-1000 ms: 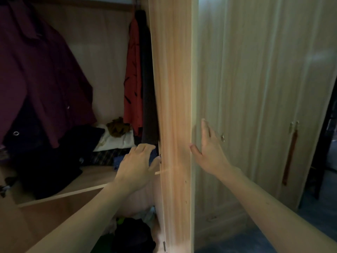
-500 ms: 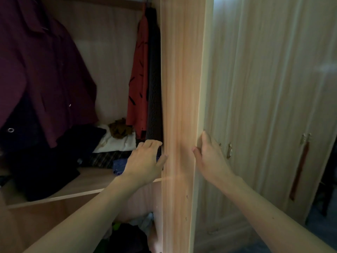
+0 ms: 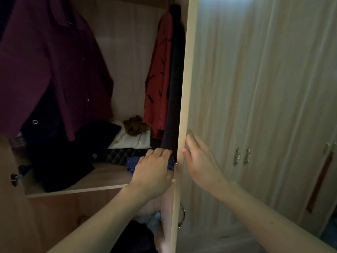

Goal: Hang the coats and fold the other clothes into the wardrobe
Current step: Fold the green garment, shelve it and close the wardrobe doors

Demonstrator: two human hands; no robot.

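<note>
Head view, looking into an open wardrobe [image 3: 127, 52] from the front.

Hanging space: a maroon coat [image 3: 45, 70] fills the upper left. At the right side hang a red garment with black marks [image 3: 158, 79] and, just beside it, a black coat [image 3: 175, 88] that lies against the inner side of the door [image 3: 187, 88], which is seen almost edge-on.

Shelf [image 3: 102, 179]: a dark heap of clothes [image 3: 73, 152] at left, then a white folded piece [image 3: 131, 139] with a brown crumpled cloth [image 3: 135, 125] on top, a plaid piece [image 3: 118, 154] below these, and a blue cloth [image 3: 132, 162] nearest the door. More clothes [image 3: 151, 221] show in the compartment below the shelf.

Left hand [image 3: 153, 170]: inside the wardrobe, back of the hand toward the camera, fingers bent forward. The knuckles touch the lower hem of the black coat and the palm covers part of the blue cloth — the fingertips are hidden, so whether it grips either one cannot be told. The thumb lies close to the door's edge.

Right hand [image 3: 198, 161]: outside, fingers straight and somewhat blurred, laid flat on the door's outer face with the thumb at the door's edge — it holds nothing. The black coat hangs just across the door's thickness from this hand.

Two metal handles [image 3: 242, 156] sit side by side on the closed doors to the right.
</note>
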